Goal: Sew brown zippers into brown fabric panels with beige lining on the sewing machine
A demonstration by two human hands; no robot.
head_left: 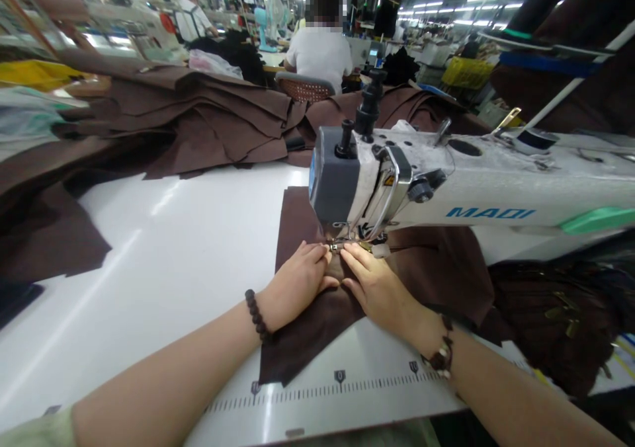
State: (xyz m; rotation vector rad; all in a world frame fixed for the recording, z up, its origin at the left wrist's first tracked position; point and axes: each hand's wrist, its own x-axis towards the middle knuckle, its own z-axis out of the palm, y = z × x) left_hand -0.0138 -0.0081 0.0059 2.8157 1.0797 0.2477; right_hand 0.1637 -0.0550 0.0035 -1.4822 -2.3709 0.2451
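Observation:
A brown fabric piece (317,328) lies on the white table (188,255) under the head of a white sewing machine (446,182). My left hand (297,285) rests flat on the fabric, fingers stretched toward the presser foot (336,245). My right hand (380,288) lies beside it, fingers flat and pressing the fabric just in front of the needle area. Both fingertips nearly meet at the foot. A dark bead bracelet is on each wrist.
Stacks of brown fabric pieces (198,116) lie at the back left of the table. More dark brown material with metal parts (560,308) hangs at the right. A person in a white shirt (320,50) sits ahead, facing away. A ruler scale (337,384) runs along the table's front edge.

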